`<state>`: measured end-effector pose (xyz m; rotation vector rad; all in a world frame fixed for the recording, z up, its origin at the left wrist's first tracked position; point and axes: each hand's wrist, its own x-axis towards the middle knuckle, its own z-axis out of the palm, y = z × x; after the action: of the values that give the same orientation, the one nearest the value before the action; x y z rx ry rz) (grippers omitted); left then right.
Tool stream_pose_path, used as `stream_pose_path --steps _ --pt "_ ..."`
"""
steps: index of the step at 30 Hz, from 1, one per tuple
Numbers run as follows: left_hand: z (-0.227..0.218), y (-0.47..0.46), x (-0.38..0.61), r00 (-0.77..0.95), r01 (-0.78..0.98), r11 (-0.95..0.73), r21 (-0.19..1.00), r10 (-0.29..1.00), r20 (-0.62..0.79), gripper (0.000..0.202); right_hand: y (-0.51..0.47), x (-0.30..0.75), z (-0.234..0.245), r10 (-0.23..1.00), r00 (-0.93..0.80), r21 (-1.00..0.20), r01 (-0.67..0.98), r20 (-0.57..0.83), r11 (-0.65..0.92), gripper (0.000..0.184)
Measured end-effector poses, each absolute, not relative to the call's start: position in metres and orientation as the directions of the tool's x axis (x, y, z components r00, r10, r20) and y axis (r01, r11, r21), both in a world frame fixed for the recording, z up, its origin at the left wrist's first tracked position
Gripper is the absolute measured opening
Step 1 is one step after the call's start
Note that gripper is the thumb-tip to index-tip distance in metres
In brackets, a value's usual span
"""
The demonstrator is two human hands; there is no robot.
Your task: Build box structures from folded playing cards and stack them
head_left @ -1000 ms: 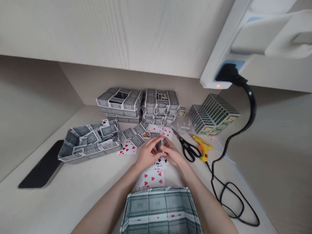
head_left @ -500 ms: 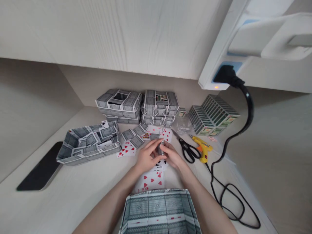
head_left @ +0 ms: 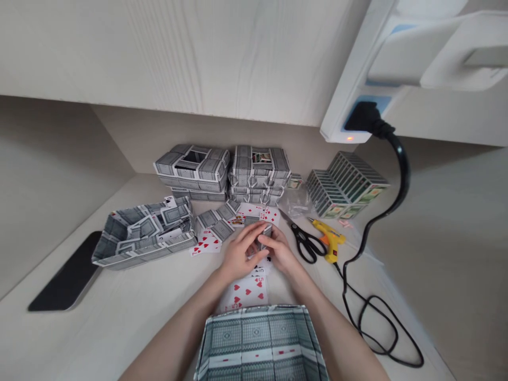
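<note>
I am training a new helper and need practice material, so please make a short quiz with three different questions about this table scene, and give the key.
1. True or false: the yellow plastic hot glue gun lies to the right of the black-handled steel scissors.
2. Which hand is nearer to the scissors: the left hand or the right hand?
3. Which suit shows on the white playing card lying between the hands and the nearest grey-patterned open box? A) spades, B) hearts, C) clubs

Key: 1 true; 2 the right hand; 3 B
</note>
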<state>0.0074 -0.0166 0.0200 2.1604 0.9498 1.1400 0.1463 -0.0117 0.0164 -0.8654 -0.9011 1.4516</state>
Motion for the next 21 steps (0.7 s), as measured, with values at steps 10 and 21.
stream_pose_path --steps 10,21 --pt "0.009 -0.002 0.007 0.234 0.145 -0.170 0.975 0.963 0.133 0.040 -0.014 0.145 0.010 0.897 0.090 -0.879 0.261 0.433 0.399 0.054" --pt "0.015 0.003 0.007 0.415 -0.226 0.166 0.960 0.908 -0.059 0.056 -0.008 0.150 0.000 0.839 0.109 -0.762 0.491 0.534 0.421 0.065"
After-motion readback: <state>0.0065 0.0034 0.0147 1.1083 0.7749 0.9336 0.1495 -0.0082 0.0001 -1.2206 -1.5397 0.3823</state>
